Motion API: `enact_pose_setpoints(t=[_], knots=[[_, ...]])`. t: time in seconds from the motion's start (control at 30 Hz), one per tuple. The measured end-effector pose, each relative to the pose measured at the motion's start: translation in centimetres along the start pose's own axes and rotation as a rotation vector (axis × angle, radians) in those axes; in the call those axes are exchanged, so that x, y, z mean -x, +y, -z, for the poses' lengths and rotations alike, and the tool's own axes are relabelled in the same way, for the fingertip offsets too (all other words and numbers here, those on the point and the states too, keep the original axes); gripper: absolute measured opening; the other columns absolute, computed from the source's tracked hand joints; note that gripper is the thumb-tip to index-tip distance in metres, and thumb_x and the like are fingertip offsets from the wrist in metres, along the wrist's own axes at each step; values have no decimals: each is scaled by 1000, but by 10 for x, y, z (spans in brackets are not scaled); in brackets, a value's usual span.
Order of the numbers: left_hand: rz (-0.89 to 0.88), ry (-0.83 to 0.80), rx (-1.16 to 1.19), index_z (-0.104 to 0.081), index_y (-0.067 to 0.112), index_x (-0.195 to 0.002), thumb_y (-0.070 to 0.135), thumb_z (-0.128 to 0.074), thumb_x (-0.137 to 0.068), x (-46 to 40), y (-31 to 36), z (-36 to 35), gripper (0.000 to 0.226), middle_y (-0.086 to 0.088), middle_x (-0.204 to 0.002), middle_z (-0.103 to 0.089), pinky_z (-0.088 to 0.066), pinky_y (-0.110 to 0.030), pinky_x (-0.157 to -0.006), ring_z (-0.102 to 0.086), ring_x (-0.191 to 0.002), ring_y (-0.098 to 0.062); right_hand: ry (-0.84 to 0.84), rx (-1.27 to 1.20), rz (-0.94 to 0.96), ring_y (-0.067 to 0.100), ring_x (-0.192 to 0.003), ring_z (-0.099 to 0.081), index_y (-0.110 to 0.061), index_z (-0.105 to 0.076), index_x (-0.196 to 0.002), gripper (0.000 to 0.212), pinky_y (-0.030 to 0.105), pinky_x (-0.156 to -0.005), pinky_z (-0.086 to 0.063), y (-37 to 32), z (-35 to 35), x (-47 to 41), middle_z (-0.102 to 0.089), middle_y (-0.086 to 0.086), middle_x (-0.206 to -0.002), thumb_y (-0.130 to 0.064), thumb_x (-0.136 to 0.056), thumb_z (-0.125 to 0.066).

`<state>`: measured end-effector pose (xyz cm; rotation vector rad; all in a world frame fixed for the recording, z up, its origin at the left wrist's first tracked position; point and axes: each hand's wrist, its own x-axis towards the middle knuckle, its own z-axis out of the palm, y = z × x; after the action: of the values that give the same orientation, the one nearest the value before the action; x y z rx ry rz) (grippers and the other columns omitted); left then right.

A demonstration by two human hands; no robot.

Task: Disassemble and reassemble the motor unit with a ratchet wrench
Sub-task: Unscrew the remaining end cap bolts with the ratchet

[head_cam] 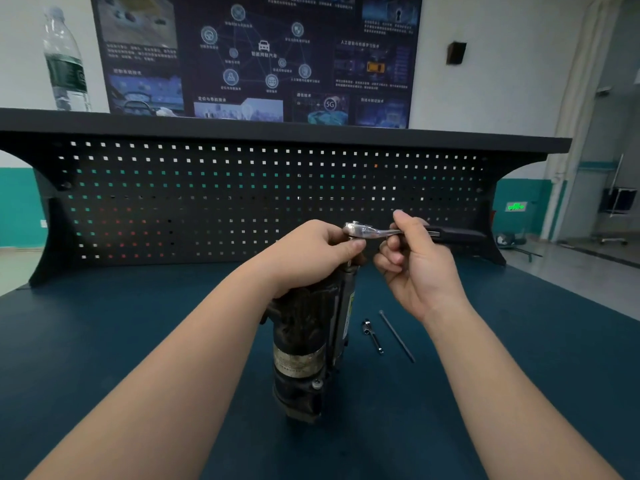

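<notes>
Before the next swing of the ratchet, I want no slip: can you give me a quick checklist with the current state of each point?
1. Motor unit steadied: ok, the left hand grips its top end.
2. Ratchet wrench held: ok, the right hand pinches its shank.
3. Wrench head seated on the fastener: cannot tell, the left hand's fingers cover the joint.
4. Grip far out for leverage: not ok, the right hand sits close to the head, off the black handle.
5. Loose parts clear of the motor unit: ok, the long bolt and the short extension piece lie on the table to its right.

Both hands hold ratchet wrench (384, 231) atop upright motor unit (308, 341).
</notes>
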<state>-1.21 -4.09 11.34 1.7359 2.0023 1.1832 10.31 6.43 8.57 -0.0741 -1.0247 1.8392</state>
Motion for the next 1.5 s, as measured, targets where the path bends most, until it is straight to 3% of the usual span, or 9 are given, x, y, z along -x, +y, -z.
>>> enact_pose_setpoints(t=[0.17,0.37,0.57,0.83,1.03,1.17,1.27,1.37,1.5], knots=[[-4,-71,114,-73,22,-106,28,-54,-98,4,-5,8,22,4,-104,-74,-49,-31,-98,-67,-103,-15,91,-43,-69,5,-38,-42,-12,-60,-60,27,16,-35,-32,1,3,4,-52,1,-52,-10,-86,-68],[-12,11,146,-77,18,-93,25,-60,-94,8,-8,6,19,-3,-95,-75,-51,-34,-93,-69,-95,-22,102,-59,-203,2,-36,-39,-12,-50,-69,25,13,-33,-29,-4,-8,-2,-48,-2,-50,-12,-89,-64],[-35,-39,145,-76,25,-94,28,-59,-94,9,-12,11,17,12,-91,-75,-48,-19,-84,-66,-87,0,118,90,336,13,-38,-42,-24,-47,-63,31,21,-39,-32,27,-12,37,-50,1,-49,-17,-90,-62],[-8,-60,254,-76,22,-93,22,-62,-93,10,-12,14,14,7,-94,-76,-49,-11,-81,-67,-89,-5,84,-102,-293,3,-32,-31,-13,-41,-68,29,13,-31,-23,-1,-16,-4,-42,-3,-45,-14,-94,-54],[-29,-25,238,-76,20,-97,24,-63,-92,6,-11,7,14,14,-83,-75,-46,-4,-67,-66,-76,7,83,259,453,13,-38,-39,-27,-42,-64,31,22,-39,-32,28,-19,36,-47,-1,-48,-21,-89,-60],[-30,-68,263,-75,22,-101,24,-61,-94,4,-8,9,16,11,-93,-75,-50,-12,-83,-68,-91,-2,90,-7,10,7,-33,-32,-18,-40,-66,32,18,-32,-25,3,-9,9,-42,-1,-45,-11,-93,-55],[-19,-35,260,-76,23,-90,24,-61,-93,3,-7,8,16,13,-83,-75,-49,-9,-71,-68,-79,2,62,-88,-315,2,-31,-31,-14,-41,-69,28,13,-31,-23,-8,-3,-9,-42,-4,-45,-14,-93,-55],[-14,52,191,-77,23,-84,27,-62,-93,0,-9,1,19,10,-79,-75,-50,-15,-70,-64,-70,-1,124,11,10,8,-34,-32,-19,-41,-66,31,18,-34,-24,7,-8,6,-41,-2,-45,-12,-92,-56],[-27,28,212,-76,25,-91,26,-62,-93,-2,-8,-1,14,13,-84,-75,-49,-10,-72,-68,-79,1,65,586,526,13,-42,-43,-26,-42,-60,33,23,-40,-35,17,-13,32,-47,1,-48,-27,-87,-61]])
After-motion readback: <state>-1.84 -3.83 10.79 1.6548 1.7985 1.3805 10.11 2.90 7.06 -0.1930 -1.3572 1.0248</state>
